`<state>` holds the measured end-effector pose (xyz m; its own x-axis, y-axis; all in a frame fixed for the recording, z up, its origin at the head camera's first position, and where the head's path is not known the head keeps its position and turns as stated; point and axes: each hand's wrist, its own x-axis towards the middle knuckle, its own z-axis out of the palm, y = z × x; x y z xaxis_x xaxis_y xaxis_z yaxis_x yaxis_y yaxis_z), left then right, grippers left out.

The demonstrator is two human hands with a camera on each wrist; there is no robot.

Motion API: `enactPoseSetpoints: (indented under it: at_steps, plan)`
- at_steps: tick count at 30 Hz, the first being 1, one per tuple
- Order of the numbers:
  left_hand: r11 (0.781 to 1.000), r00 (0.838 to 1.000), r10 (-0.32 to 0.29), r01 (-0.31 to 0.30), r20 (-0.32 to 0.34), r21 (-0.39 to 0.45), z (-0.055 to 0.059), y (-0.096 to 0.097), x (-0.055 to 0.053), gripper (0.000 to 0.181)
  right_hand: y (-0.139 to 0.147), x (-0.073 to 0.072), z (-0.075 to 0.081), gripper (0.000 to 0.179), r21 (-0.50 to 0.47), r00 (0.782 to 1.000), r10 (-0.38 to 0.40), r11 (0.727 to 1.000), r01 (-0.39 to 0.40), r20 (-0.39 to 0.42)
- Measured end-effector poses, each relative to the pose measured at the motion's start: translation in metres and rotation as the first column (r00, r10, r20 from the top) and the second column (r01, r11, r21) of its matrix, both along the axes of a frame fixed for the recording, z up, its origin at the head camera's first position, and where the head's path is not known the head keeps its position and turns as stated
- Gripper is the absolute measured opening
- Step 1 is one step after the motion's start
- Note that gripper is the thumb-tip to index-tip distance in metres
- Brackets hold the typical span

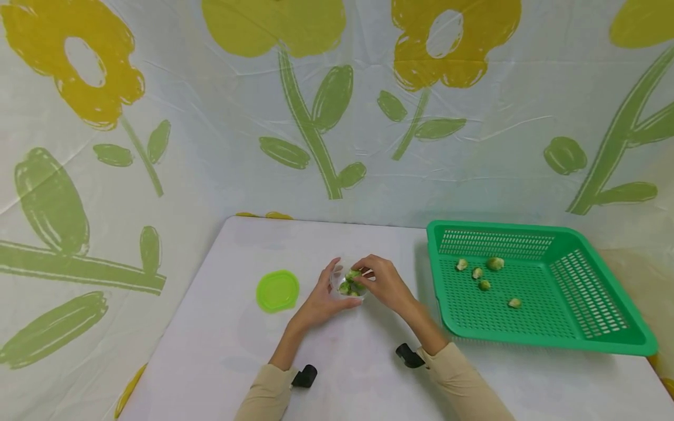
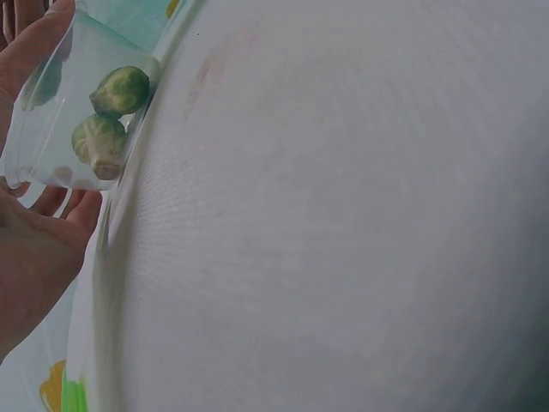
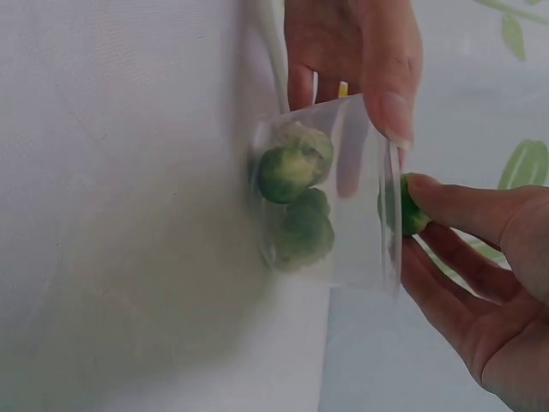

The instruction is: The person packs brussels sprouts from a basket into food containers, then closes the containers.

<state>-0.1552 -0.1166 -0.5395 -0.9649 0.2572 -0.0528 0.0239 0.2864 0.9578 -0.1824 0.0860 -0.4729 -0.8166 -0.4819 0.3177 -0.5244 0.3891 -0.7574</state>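
Observation:
A clear plastic tub [image 3: 356,253] stands at the middle of the table, its open mouth up. My left hand [image 1: 320,302] holds it from the left, thumb and fingers around its sides. Inside the tub lie several Brussels sprouts [image 3: 287,176], gathered at the bottom. My right hand [image 1: 388,285] pinches another Brussels sprout [image 3: 414,213] between thumb and fingers at the tub's mouth. In the left wrist view, two of the sprouts [image 2: 120,91] show through the tub's wall. Part of the tub is hidden behind both hands in the head view.
A bright green lid [image 1: 277,290] lies flat on the table left of the tub. To the right stands a large green plastic basket [image 1: 547,344] with several loose Brussels sprouts [image 1: 495,264] on its floor. A flower-printed cloth [image 1: 221,128] hangs behind the table.

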Motion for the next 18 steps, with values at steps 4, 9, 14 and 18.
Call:
enactPoseSetpoints:
  at_steps: [4,9,14,18]
  plan:
    - [1.000,1.000,-0.001,0.001,0.003,0.004,0.001,0.000,0.000,0.109,-0.003,-0.002,-0.003,0.019,0.036,1.000,0.004,0.999,-0.003,-0.015]
    - [1.000,1.000,-0.004,0.004,0.004,0.008,0.001,0.000,0.000,0.110,-0.005,-0.004,-0.007,0.016,0.083,0.999,-0.003,0.997,0.006,-0.039]
    - [1.000,1.000,0.002,-0.002,0.002,0.003,0.001,0.001,0.000,0.110,-0.010,-0.005,-0.009,0.016,0.154,0.997,-0.044,0.987,0.054,-0.067]
    - [1.000,1.000,0.002,-0.002,0.002,0.012,0.001,0.001,0.000,0.108,-0.013,-0.004,-0.009,0.016,0.195,0.993,-0.083,0.976,0.097,-0.081]
